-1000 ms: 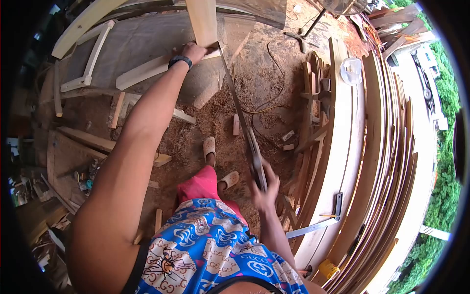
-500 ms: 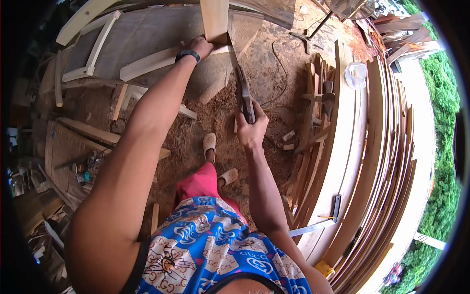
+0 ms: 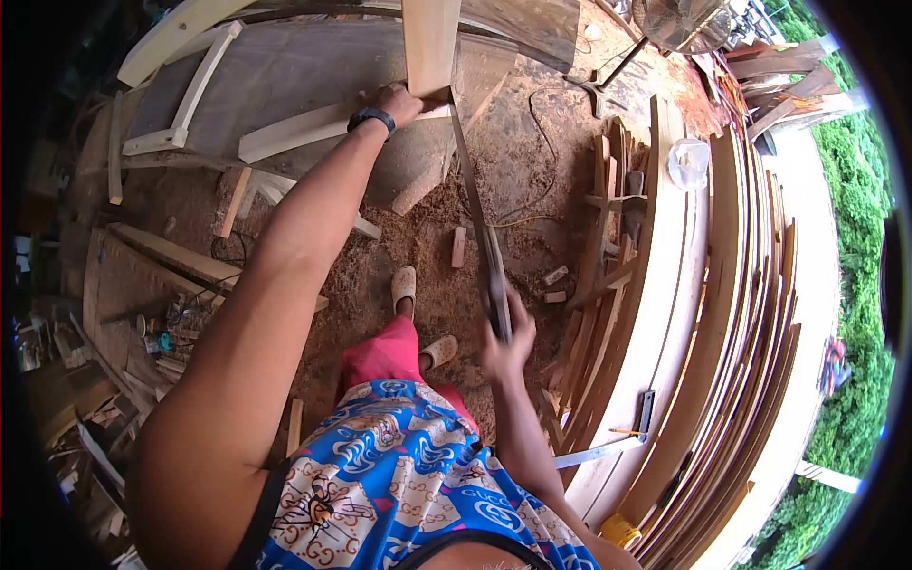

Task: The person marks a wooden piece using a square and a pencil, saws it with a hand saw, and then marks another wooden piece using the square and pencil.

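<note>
My right hand (image 3: 508, 342) is closed around the dark handle of a handsaw (image 3: 472, 190), slightly blurred by motion. The long blade runs away from me, its far end touching the wood where two pieces meet. My left hand (image 3: 393, 104), with a black band at the wrist, grips the wooden piece (image 3: 299, 132) near that joint; some fingertips are hidden. Beyond the hand, a pale wooden board (image 3: 430, 43) extends to the top edge of the view. Both pieces are at a grey-brown worktable (image 3: 285, 71).
Long planks (image 3: 641, 285) are stacked on my right, with a clear plastic container (image 3: 689, 163) and a try square (image 3: 608, 450) on them. A cord (image 3: 549, 142) and a small wood block (image 3: 459, 247) lie on the sawdust-covered floor. A wooden frame (image 3: 197, 85) rests at the left.
My right hand has drawn the saw back toward my body, so more blade shows clear of the wood. My left hand stays at the joint. The view has shifted slightly.
</note>
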Motion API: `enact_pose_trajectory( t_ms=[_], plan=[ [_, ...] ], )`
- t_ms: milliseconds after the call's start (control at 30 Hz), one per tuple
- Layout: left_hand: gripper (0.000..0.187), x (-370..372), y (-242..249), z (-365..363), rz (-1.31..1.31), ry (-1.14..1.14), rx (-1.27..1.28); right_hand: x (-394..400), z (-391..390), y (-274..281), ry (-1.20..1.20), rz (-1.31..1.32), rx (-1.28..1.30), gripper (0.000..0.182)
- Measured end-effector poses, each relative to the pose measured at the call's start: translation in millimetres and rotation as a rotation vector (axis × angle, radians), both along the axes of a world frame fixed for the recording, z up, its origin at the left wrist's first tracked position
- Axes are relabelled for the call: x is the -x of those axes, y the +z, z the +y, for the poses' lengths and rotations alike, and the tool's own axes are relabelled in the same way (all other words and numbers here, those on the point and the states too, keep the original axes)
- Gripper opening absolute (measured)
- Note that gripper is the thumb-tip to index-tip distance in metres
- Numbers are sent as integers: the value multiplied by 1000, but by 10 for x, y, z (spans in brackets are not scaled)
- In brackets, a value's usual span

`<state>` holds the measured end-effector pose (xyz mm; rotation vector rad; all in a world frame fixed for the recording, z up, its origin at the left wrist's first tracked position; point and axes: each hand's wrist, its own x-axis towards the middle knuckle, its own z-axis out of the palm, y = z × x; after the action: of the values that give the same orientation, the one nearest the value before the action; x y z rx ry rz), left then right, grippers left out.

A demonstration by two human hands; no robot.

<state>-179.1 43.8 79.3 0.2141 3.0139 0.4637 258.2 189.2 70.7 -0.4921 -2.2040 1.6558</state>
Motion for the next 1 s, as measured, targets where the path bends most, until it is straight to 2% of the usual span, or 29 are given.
enact_pose_trajectory(
  t_ms=[67, 100, 167, 233, 300, 333, 400, 433, 500, 567, 633, 667, 700, 733, 800, 900, 933, 967, 1000],
  plan=[
    [74, 116, -157, -29, 30, -39, -66, 942, -65, 157, -32, 24, -77, 41],
    [71, 152, -221, -38, 57, -81, -132, 1303, -78, 170, -17, 31, -33, 39],
    [69, 106, -169, -52, 22, -79, -132, 1469, -113, 289, -8, 10, -5, 38],
    [68, 106, -107, -15, -6, -99, -128, 1190, -91, 315, 11, 16, -48, 41],
    [70, 124, -132, -1, 9, -15, -28, 366, -57, 117, -15, -69, 76, 49],
    [75, -90, 97, 35, -21, -57, -67, -128, -11, 101, 12, -87, 89, 55],
    [74, -347, 435, 97, -58, -79, -13, -917, -26, 212, 7, -77, 58, 55],
    [73, -378, 521, 110, -87, -105, 48, -1146, -86, 402, -26, -127, 95, 55],
    [74, -317, 433, 90, -57, -61, 22, -1345, -99, 406, -18, -76, 17, 55],
    [74, -151, 190, 28, -29, -11, -8, -1028, -124, 376, -46, -105, 126, 52],
    [77, 96, -97, -24, -17, -24, 17, -225, -50, 139, 0, -62, 11, 48],
    [77, 54, -59, -19, -18, -24, 17, 277, -38, -146, -36, -29, -110, 45],
    [78, -31, 24, -18, 7, -36, -52, 811, -101, -56, -78, 169, -150, 43],
    [78, -102, 52, -21, 30, -48, -119, 1181, -121, 206, -40, -65, -77, 40],
    [77, -18, -44, -23, 14, -45, -106, 1678, -155, 233, -14, 30, 0, 37],
    [75, 75, -71, -10, -19, -95, -120, 1153, -166, 160, -29, -41, 20, 40],
    [72, 109, -152, 4, -2, -48, -65, 713, -136, 155, -35, 12, -79, 45],
    [70, 138, -196, 22, 13, 0, -11, 234, -103, 82, -9, -62, 4, 50],
    [73, -41, 20, 36, -32, -42, -58, -271, -106, 120, -4, -41, 67, 52]
  ],
)
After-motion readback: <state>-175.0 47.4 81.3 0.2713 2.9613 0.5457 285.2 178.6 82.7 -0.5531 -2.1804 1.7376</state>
